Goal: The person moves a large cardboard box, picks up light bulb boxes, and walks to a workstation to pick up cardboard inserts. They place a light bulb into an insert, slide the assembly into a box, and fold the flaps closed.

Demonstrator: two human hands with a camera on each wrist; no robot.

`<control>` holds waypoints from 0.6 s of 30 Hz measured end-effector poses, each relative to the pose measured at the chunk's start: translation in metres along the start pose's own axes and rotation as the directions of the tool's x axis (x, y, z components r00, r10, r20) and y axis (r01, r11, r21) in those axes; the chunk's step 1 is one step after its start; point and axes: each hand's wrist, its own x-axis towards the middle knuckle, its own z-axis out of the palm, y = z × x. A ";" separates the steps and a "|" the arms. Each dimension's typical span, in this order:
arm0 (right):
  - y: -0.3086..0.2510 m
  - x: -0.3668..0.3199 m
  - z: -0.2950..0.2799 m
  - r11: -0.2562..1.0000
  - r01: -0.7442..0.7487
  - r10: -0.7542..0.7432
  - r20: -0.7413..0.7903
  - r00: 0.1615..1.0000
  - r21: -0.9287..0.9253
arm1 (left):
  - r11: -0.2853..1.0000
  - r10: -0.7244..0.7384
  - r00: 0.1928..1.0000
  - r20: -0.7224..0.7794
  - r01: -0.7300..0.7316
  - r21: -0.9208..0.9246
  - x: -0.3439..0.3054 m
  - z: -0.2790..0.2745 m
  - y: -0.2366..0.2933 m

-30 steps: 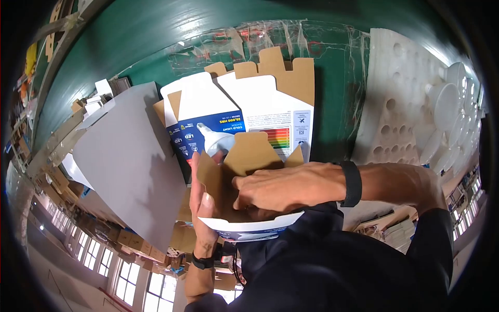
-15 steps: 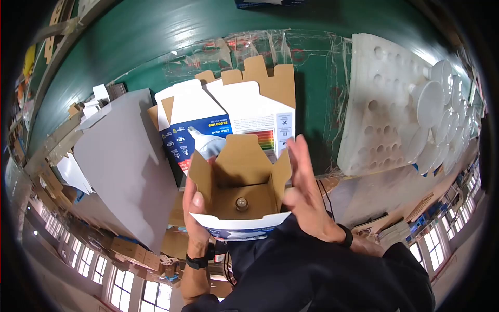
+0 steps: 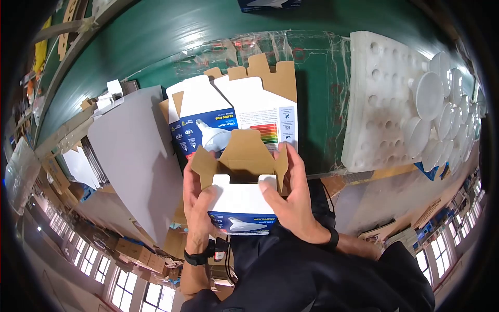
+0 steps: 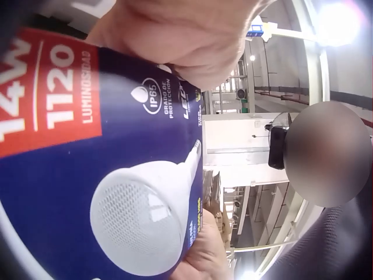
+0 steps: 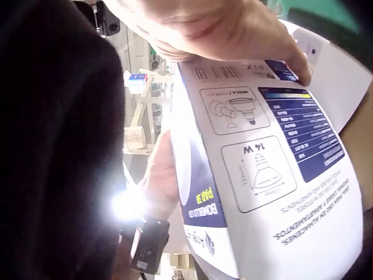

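An LED bulb carton (image 3: 242, 224), blue and white outside with brown cardboard inside, is held upright between both hands in front of the body. My left hand (image 3: 198, 210) grips its left side, and my right hand (image 3: 297, 208) grips the right side. Both thumbs press on the raised white front flap (image 3: 243, 196). The brown back flap (image 3: 241, 148) and the two side flaps stand up, so the top gapes. What lies inside is hidden behind the front flap. In the left wrist view the carton's face (image 4: 70, 181) shows a printed bulb; the right wrist view shows a white printed side (image 5: 262, 216).
Flattened bulb cartons (image 3: 208, 122) lie on the green table (image 3: 322, 104) just beyond the hands. A grey panel (image 3: 130, 151) stands at left. On the right is a white foam tray (image 3: 369, 104) with holes and several white bulbs (image 3: 430, 92). Another blue box (image 3: 270, 4) sits at the far edge.
My right hand came out of the carton and now grips its right side. The front flap has swung up under the thumbs, hiding the bulb's metal base seen inside half a second ago.
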 end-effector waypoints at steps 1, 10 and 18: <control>-0.003 -0.003 0.001 0.996 0.067 -0.068 -0.013 0.998 -0.062 | 1.000 -0.001 1.000 -0.002 0.001 -0.003 -0.001 -0.004 0.001; -0.004 0.012 -0.013 0.932 0.158 -0.099 0.192 0.976 -0.326 | 0.944 -0.222 0.925 0.309 0.124 0.306 0.002 -0.021 0.010; 0.002 0.016 -0.006 0.936 -0.343 0.329 0.155 0.932 0.078 | 0.930 -0.365 0.921 0.134 0.366 0.020 0.001 -0.010 0.003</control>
